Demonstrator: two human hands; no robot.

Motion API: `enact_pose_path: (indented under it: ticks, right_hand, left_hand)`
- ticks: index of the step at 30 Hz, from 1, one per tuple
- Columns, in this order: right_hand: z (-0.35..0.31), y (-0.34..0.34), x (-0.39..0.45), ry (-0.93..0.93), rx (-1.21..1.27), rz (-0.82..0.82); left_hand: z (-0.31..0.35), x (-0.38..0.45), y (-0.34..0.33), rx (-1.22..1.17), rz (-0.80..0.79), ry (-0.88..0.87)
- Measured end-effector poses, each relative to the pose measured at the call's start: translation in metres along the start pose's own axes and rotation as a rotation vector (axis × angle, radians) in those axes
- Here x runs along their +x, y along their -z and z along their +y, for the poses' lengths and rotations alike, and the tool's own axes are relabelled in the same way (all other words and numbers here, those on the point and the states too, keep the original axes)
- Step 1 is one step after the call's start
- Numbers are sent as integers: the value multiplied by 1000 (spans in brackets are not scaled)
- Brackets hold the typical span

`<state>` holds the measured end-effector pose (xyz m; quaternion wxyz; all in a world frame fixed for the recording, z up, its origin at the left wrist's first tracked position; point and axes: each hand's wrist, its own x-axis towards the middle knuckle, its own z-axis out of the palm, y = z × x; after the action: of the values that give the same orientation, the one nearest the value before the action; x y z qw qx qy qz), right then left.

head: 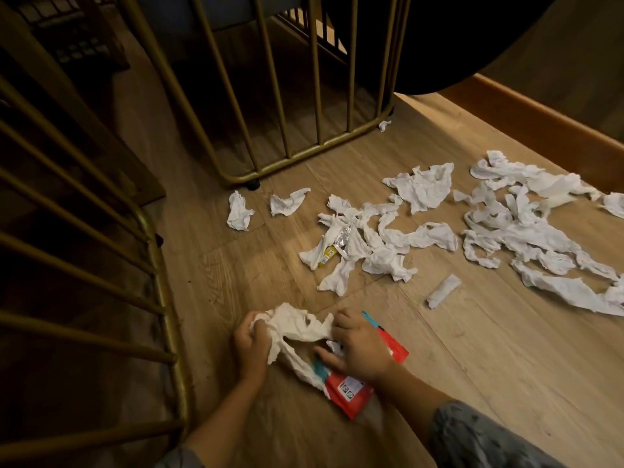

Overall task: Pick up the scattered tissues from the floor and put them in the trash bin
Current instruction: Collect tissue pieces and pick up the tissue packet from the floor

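Right hand [358,349] presses red packet [351,393]; left hand [251,342] seemingly grips tissue [297,327].

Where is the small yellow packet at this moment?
In the head view, the yellow packet lies on the wooden floor at centre, half buried in the middle tissue pile, beside a crumpled silver foil.

Crumpled white tissues [499,228] lie strewn across the floor from 12 to 3 o'clock; trash bin unseen.

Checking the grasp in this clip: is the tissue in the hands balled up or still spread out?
Partly bunched: the left hand grips one crumpled end of the tissue, the right hand touches the other, and a loose tail hangs toward the floor.
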<state>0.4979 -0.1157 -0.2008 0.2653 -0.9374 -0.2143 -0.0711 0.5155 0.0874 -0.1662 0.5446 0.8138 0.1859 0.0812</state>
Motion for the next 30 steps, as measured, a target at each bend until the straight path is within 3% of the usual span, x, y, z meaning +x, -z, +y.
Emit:
enact_pose_path:
  ticks: [3, 7, 11, 15, 17, 20, 22, 25, 30]
  right_hand:
    - [13, 12, -10, -83, 18, 94]
    - [36, 53, -5, -346, 71, 224]
    - [65, 98, 15, -478, -57, 364]
    - [94, 120, 26, -661, -187, 487]
    - [104, 114, 18, -716, -219, 415]
    - [105, 89, -4, -812, -315, 172]
    - [97, 69, -22, -798, -338, 145]
    - [78, 55, -34, -647, -236, 258]
    - [56, 58, -51, -503, -75, 195]
  left_hand:
    - [6, 11, 7, -45, 97, 80]
    - [15, 28, 4, 30, 171, 94]
    - [29, 58, -10, -30, 261, 30]
    - [68, 62, -32, -160, 244, -92]
    - [71, 55, -44, -157, 174, -153]
    - [39, 38, -56, 67, -57, -165]
    - [15, 18, -55, 249, -180, -241]
    - [-11, -10, -48, 447, -211, -407]
    - [1, -20, -55, 251, -203, -300]
